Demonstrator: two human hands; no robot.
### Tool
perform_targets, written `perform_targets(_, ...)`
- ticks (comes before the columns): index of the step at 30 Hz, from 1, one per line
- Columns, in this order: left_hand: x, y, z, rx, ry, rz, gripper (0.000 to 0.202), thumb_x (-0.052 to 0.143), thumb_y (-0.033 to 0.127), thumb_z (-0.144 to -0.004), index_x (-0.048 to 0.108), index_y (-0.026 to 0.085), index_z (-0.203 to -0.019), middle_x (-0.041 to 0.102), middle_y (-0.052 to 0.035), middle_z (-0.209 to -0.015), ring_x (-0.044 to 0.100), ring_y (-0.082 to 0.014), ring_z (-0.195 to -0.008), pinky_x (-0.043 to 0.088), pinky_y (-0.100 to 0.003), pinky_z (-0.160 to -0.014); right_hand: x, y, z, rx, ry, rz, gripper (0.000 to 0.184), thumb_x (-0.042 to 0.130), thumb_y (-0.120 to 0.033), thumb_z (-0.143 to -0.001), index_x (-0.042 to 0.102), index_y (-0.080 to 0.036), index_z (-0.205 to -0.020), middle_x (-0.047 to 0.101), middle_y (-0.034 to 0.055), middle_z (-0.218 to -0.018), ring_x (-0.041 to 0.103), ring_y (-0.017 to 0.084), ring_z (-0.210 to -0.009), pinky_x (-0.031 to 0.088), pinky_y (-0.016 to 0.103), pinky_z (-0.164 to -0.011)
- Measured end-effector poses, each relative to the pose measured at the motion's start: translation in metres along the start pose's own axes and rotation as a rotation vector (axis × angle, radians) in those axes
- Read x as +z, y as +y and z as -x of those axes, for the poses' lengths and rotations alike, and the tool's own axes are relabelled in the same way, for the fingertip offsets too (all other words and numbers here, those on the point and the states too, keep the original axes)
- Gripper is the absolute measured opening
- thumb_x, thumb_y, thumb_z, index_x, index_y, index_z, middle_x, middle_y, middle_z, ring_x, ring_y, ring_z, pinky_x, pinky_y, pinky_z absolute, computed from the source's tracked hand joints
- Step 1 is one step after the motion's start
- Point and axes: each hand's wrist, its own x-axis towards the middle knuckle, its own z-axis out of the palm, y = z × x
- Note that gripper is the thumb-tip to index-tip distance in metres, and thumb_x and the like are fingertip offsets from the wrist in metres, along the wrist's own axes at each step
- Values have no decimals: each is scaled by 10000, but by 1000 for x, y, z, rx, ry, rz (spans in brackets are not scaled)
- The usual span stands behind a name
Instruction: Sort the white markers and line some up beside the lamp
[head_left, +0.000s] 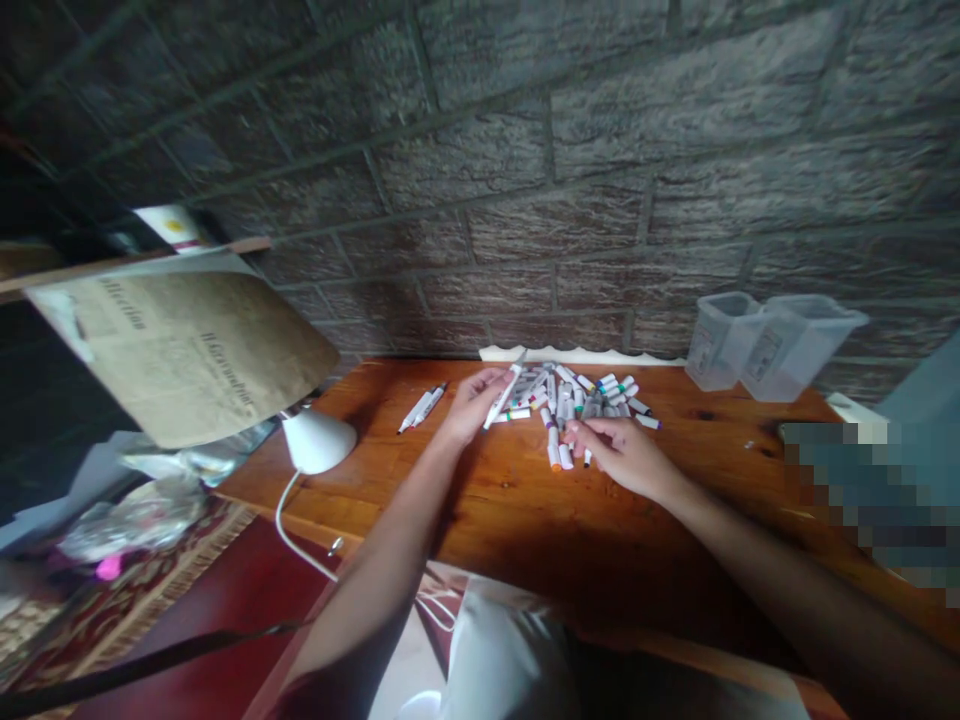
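My left hand (474, 402) is closed around a white marker (504, 393), which slants upward above the left side of the pile. A heap of white markers (559, 385) with variously coloured end bands lies on the wooden table. My right hand (613, 448) is at the front edge of this heap, its fingers curled together among the markers. What sits between those fingertips, if anything, is hidden. To the left of my left hand, a small group of markers (422, 408) lies side by side, apart from the heap.
Two clear plastic containers (791, 350) stand at the table's back right. A lamp with a printed shade (202, 350) and white base (319, 443) is on the left, its cord (289, 520) hanging over the edge. A brick wall (525, 200) rises behind the wooden table (480, 500).
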Motion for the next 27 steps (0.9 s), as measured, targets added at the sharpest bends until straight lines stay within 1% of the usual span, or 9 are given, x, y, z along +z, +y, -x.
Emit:
perform_targets(3,-42,-3,-8,78,320,-520,460,529,548,-870,691,137,-996,692,-47,-845,600,-116,-711,431,-196,-647,0,4,0,-11,-21,61,464,474,-524,-931,735,-156,-826,736,54,-768,641,156,-671,444,244,-618)
perform_targets(5,-66,-8,-9,-50,388,-968,440,454,526,-918,715,191,-1031,717,-58,-945,649,-157,-852,457,-225,-746,0,5,1,-14,-33,71,449,480,-522,-929,737,-162,-850,745,54,-808,661,170,-716,460,251,-652)
perform_targets(7,-81,-15,-8,-185,403,-1159,378,530,511,-876,754,216,-951,725,-88,-947,658,-234,-938,465,-304,-828,-1,4,1,-4,-24,75,452,473,-527,-931,728,-167,-832,743,50,-797,665,172,-720,465,251,-657)
perform_targets(10,-85,-22,-6,-301,444,-1247,339,603,506,-813,772,213,-831,714,-136,-943,621,-336,-1027,420,-473,-945,-3,3,1,-13,12,118,489,447,-540,-937,703,-170,-745,728,48,-745,642,164,-681,448,247,-614)
perform_targets(12,-83,-24,-5,-330,487,-1294,354,590,524,-815,769,228,-887,692,-145,-1046,564,-355,-1127,376,-526,-996,-4,2,1,-25,22,146,504,443,-546,-936,691,-169,-711,718,46,-726,624,157,-656,430,246,-586)
perform_targets(15,-80,-23,-3,-360,549,-1333,441,563,534,-832,705,231,-1119,602,-162,-1248,476,-350,-1239,375,-509,-1015,-3,2,1,-22,4,150,499,452,-556,-928,694,-169,-725,719,46,-747,622,158,-667,430,250,-595)
perform_targets(17,-80,-22,-2,-397,546,-1335,479,546,506,-850,650,204,-1207,570,-180,-1284,477,-349,-1238,388,-505,-1007,-3,3,1,-12,-9,139,498,453,-562,-926,698,-170,-742,724,47,-770,632,165,-694,440,254,-619)
perform_targets(22,-83,-26,-5,-417,505,-1329,443,543,406,-873,603,164,-1239,590,-175,-1264,491,-336,-1238,389,-502,-1025,-3,5,1,-2,-13,166,501,451,-567,-924,695,-171,-736,722,45,-767,632,165,-694,437,254,-621)
perform_targets(27,-86,-29,-7,-398,497,-1328,376,519,354,-897,618,194,-1222,586,-156,-1290,502,-314,-1243,423,-474,-1006,-5,7,1,-23,2,199,490,461,-554,-922,686,-170,-719,727,54,-766,647,177,-711,432,253,-604)
